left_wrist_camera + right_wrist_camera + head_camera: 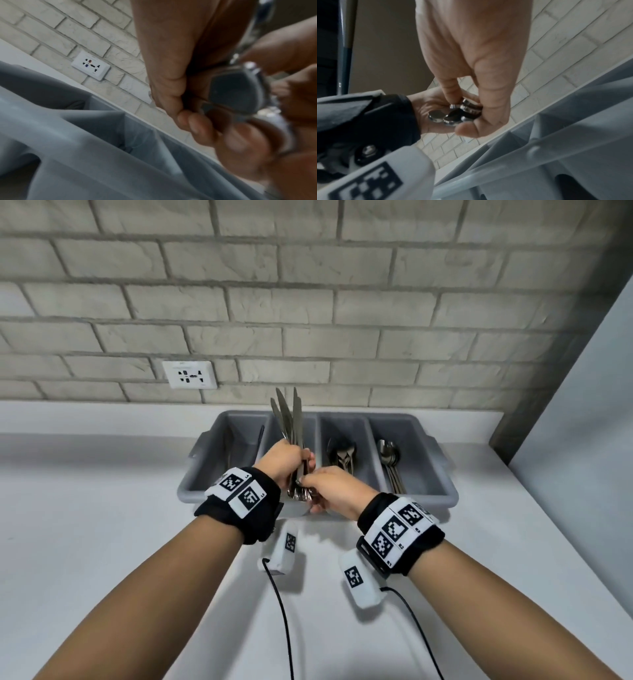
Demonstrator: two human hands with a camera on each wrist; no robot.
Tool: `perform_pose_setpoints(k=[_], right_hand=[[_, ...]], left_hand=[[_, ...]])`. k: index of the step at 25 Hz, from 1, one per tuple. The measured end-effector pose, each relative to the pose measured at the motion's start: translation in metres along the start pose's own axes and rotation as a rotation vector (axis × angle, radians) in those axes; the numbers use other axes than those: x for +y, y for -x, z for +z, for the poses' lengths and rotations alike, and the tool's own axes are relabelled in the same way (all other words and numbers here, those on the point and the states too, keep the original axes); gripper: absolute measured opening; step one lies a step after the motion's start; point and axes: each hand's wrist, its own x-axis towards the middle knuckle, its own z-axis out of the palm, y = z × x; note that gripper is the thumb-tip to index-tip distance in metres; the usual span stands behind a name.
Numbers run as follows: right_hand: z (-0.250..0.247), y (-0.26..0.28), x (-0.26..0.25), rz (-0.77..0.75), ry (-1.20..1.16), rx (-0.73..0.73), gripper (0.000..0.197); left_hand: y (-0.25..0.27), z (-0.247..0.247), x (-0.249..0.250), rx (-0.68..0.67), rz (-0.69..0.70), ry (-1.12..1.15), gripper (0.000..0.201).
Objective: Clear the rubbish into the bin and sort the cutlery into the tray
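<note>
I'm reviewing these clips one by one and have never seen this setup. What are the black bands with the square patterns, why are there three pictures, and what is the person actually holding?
No robot here: a person works with bare hands. The black wristbands carry printed square markers and a small camera each. The wide picture comes from a camera on the person's head; the other two look along each hand from the wrists, so they look tilted and very close.

On the white counter stands a grey cutlery tray with four compartments. Spoons lie in the rightmost one, more cutlery in the next; what kind I cannot tell.

The left hand grips a bundle of knives, blades pointing up, above the tray. The right hand pinches at the handle ends of the bundle. On the brick wall is a socket. No bin is in view.
</note>
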Motion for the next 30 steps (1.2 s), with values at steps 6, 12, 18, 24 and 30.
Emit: perform_pose_setpoints(k=[6, 12, 18, 24, 30], right_hand=[[0.019, -0.037, -0.013, 0.163, -0.021, -0.074, 0.016], [0.014, -0.07, -0.017, 0.231, 0.012, -0.044, 0.016], [0.022, -0.098, -0.012, 0.251, 0.329, 0.005, 0.02], [0.031, -0.102, -0.013, 0.158, 0.717, 0.095, 0.038], [0.026, -0.085, -0.011, 0.053, 0.43, 0.168, 0.013]], left_hand=[[-0.033, -0.03, 0.014, -0.057, -0.164, -0.514, 0.031], [-0.062, -0.026, 0.021, -0.096, -0.159, -0.92, 0.024], [-0.08, -0.023, 0.01, 0.002, -0.233, -0.974, 0.037], [-0.073, -0.03, 0.001, -0.024, -0.149, -1.064, 0.038], [-0.057, -0.035, 0.03, -0.004, -0.104, -1.075, 0.025]])
